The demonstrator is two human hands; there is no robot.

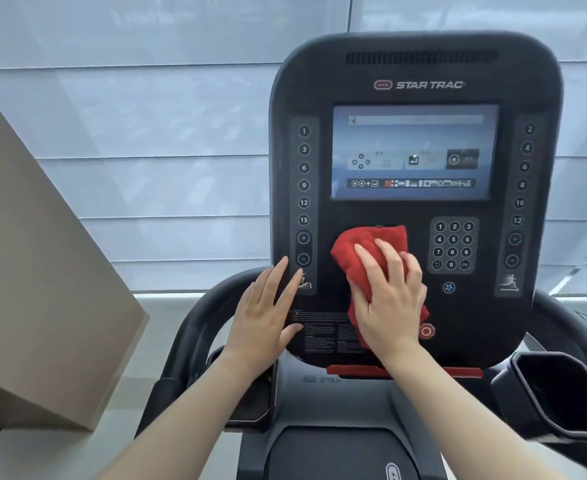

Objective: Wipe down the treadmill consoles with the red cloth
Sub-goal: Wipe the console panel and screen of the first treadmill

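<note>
Pressing the red cloth [368,244] flat-fingered against the console [416,39] just below its screen [413,150], the right hand [389,292] seemed mid-wipe; the left hand [267,306], released, rested below-left of the screen; other consoles likely remained.

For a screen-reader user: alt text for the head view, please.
A right hand presses a red cloth on a black treadmill console, below its lit screen and beside the keypad. The left hand rests flat on the console's lower left.

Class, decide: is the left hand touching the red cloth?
Apart. The head view shows bare black console between the left hand and the red cloth.
</note>
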